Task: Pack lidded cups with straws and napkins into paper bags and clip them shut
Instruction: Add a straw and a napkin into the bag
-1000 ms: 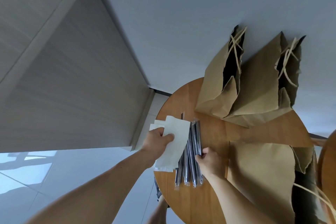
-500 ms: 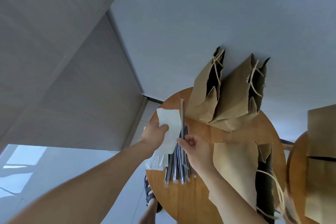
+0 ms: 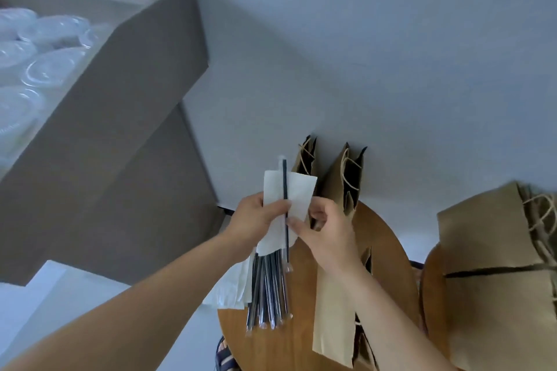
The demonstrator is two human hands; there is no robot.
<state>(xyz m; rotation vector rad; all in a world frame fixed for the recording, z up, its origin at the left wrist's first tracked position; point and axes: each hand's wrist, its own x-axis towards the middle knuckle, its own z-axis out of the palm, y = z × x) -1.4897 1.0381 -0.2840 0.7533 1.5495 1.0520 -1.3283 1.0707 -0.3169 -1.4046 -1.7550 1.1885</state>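
Observation:
My left hand grips a white napkin raised above the round wooden table, thumb pressing a black wrapped straw against it. My right hand pinches the same straw lower down, fingers curled. Below them a bundle of wrapped straws lies on the table beside more napkins. Two open brown paper bags stand at the table's far edge. Another paper bag lies flat under my right forearm.
A big cardboard box at the left holds clear lidded cups. At the right another paper bag with twine handles sits on a second round table. A grey wall is behind.
My head has turned left and up, bringing the box of cups into view. Both hands rose from the table; the straw now lies against the napkin under my left thumb.

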